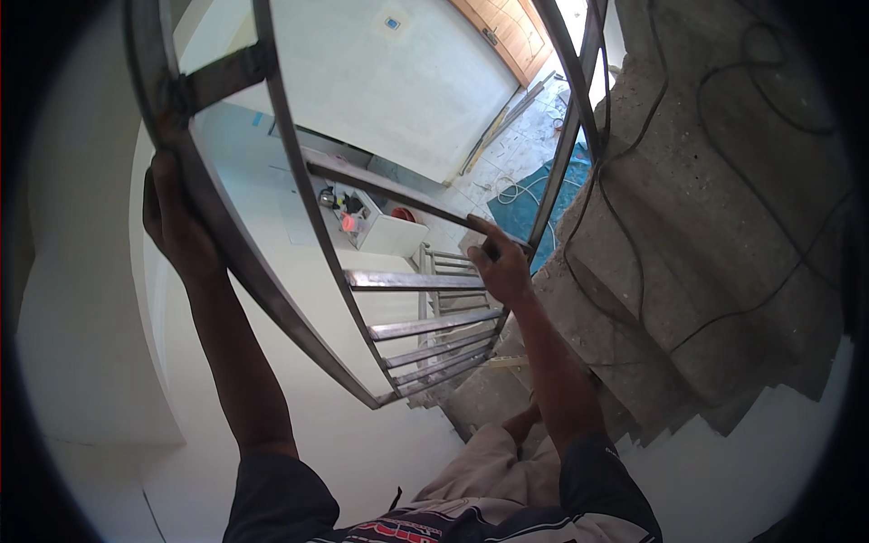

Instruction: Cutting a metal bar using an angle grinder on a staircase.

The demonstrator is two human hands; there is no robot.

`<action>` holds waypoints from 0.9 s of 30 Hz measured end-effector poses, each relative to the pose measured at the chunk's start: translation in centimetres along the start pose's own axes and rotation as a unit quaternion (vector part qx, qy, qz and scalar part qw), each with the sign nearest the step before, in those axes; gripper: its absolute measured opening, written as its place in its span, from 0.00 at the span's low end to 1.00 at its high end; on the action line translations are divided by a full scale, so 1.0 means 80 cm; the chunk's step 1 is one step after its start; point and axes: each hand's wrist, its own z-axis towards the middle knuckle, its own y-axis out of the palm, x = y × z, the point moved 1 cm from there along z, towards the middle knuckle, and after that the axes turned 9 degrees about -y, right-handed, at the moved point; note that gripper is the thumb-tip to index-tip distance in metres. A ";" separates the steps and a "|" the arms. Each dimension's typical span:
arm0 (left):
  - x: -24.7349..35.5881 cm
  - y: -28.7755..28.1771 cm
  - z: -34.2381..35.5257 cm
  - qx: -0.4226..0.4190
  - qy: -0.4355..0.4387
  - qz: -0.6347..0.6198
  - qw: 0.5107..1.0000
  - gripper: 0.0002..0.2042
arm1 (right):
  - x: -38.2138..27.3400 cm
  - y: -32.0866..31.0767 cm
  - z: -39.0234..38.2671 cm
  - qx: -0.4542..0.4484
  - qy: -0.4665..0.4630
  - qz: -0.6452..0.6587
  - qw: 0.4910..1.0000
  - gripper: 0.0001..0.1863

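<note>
A bare steel stair railing stands before me, with a thick outer rail, a thinner inner rail and several square crossbars. On its left side, my left hand is closed against the thick rail, the fingers at its outer side and partly hidden. My right hand is closed with curled fingers at the railing's right side, where a crossbar meets the right-hand rail. A short crosspiece joins the thick and thin rails above my left hand, with dark weld marks at its ends.
Rough concrete steps run down on the right, with loose black cables across them. Below lie a blue-green sheet, a white cabinet holding a kettle and clutter, and a wooden door. White walls stand at the left.
</note>
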 end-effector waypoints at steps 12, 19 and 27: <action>-0.009 0.026 -0.025 0.057 0.090 0.050 0.993 0.24 | -0.071 -0.046 0.085 -0.161 -0.122 -0.140 0.969 0.20; -0.136 -0.021 0.000 -0.060 0.145 -0.124 0.980 0.24 | -0.106 0.005 0.110 -0.163 -0.199 0.154 0.954 0.19; -0.143 -0.109 -0.154 -0.193 0.147 -0.300 0.922 0.28 | -0.174 0.029 0.095 -0.201 -0.111 -0.021 0.973 0.40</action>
